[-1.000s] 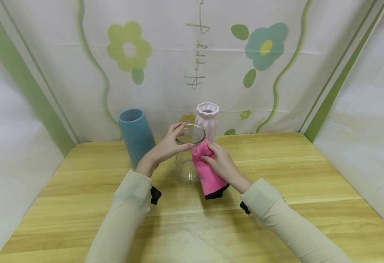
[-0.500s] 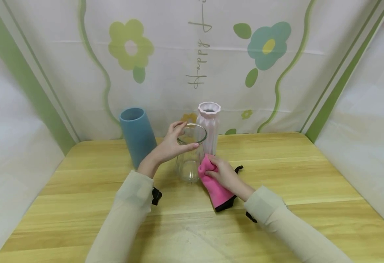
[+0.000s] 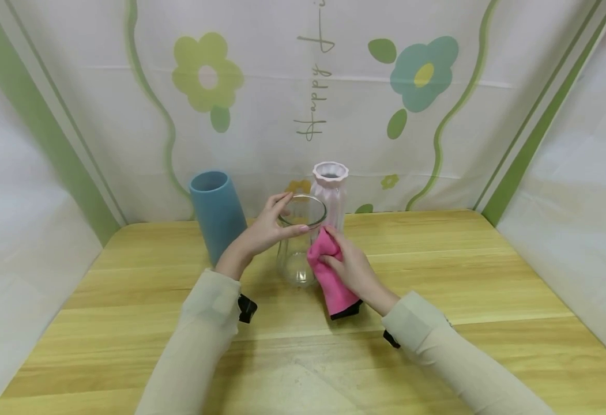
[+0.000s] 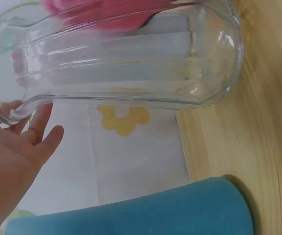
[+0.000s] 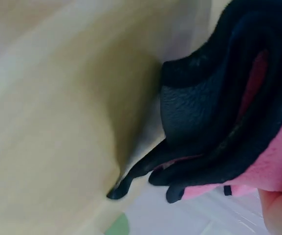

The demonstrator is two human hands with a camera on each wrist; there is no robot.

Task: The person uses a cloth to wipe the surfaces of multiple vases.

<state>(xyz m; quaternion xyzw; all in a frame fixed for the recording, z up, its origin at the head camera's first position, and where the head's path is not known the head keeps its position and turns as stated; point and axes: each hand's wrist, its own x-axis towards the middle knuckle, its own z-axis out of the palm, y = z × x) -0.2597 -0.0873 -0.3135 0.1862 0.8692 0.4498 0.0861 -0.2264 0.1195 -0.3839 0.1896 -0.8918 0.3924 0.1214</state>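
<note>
- cloth (image 3: 335, 291), pink and bunched, is what shifts in the head view: half a second ago the right hand (image 3: 356, 271) has it lower and farther out, and now its gathered top sits higher again, just below the rim of the glass vase (image 3: 294, 253).
- the right thumb and fingers pinch that top at the vase's right side; whether it touches the glass is hard to settle from here.
- the left hand (image 3: 266, 231) stays on the rim, thumb along the near side and fingers over the far side, while the vase appears to stand upright in the same spot on the table (image 3: 437, 259).
- this dip and return suggests a rubbing stroke down and up the outer wall, so the work looks mid-course, with the left hand seemingly the brace.
- the blue vase (image 3: 219, 213) on the left and the pink vase (image 3: 331, 199) behind keep their places.
- in the left wrist view, the left fingers are parted around the neck of the glass, and the cloth shows beyond its far side.
- in the right wrist view, the cloth hangs in loose folds with black edging (image 5: 219, 171); only a sliver of hand shows, so i cannot tell the fingers' state there.
</note>
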